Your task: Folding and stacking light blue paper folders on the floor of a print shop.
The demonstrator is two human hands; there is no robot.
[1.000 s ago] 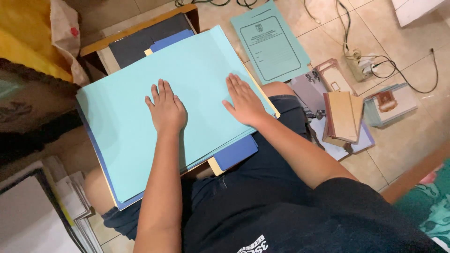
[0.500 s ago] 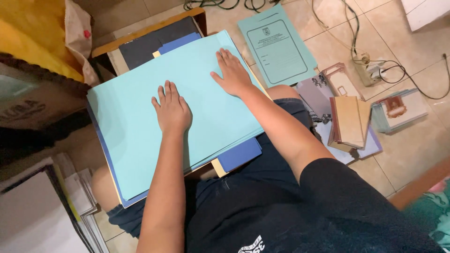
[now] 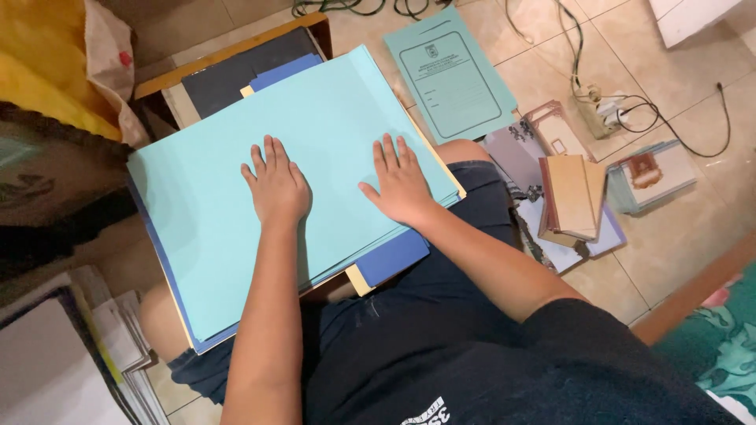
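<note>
Tiled floor (image 3: pixel 669 236) around; both hands, left hand (image 3: pixel 277 187) and right hand (image 3: pixel 403 185), lie flat with fingers spread (holding nothing) on 1 light-blue folder stack (image 3: pixel 197 205) across the lap.

Warm, fairly dim indoor light fell from above, brightest on the pale beige floor tiles (image 3: pixel 693 197) at upper right; the dark recess at the left edge and the lower frame went murky. The stack of light blue paper folders (image 3: pixel 331 134) was evenly lit without glare, each flat hand throwing only a faint soft shadow. Focus was adequate at centre, softer with slight wide-angle stretch toward the corners.
</note>
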